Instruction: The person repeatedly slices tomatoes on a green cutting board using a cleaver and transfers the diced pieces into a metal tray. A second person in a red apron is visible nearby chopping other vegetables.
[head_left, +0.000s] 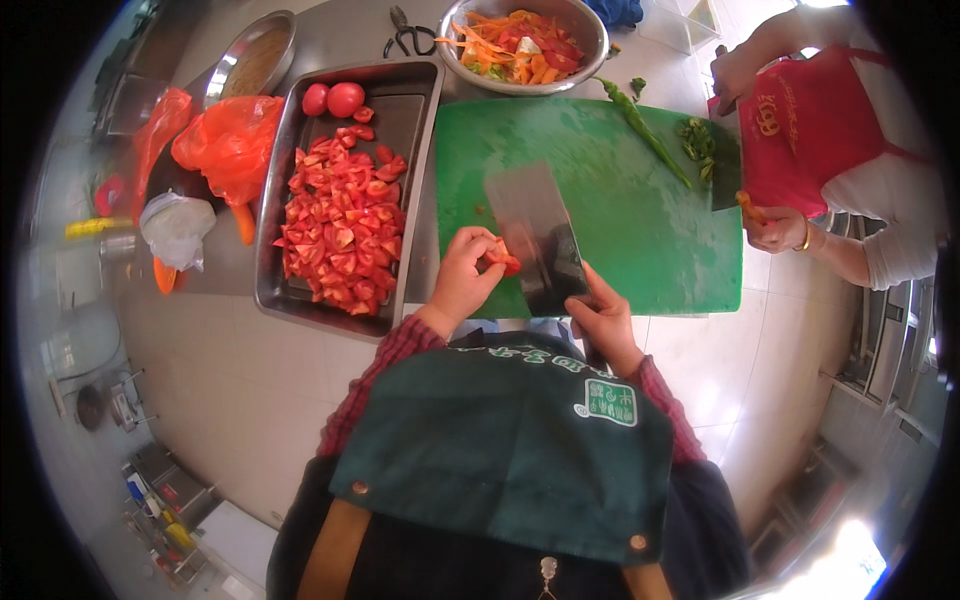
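Note:
My left hand (466, 276) pinches a piece of tomato (501, 259) over the near left part of a green cutting board (637, 240). My right hand (606, 311) grips the handle of a cleaver (532, 225), whose broad blade lies beside the tomato piece, pointing away from me. Left of the board, a deep metal tray (262, 247) holds a heap of chopped tomatoes (345, 225) and two whole tomatoes (346, 100) at its far end. A long green pepper (645, 131) lies at the board's far right, near some green trimmings (697, 146).
A steel bowl of vegetable scraps (525, 49) and black-handled scissors (409, 34) are beyond the board. Red plastic bags (229, 146), a knotted clear bag (178, 225) and another steel bowl (255, 60) stand left. At right, a co-worker (817, 127) holds a cleaver and an orange piece.

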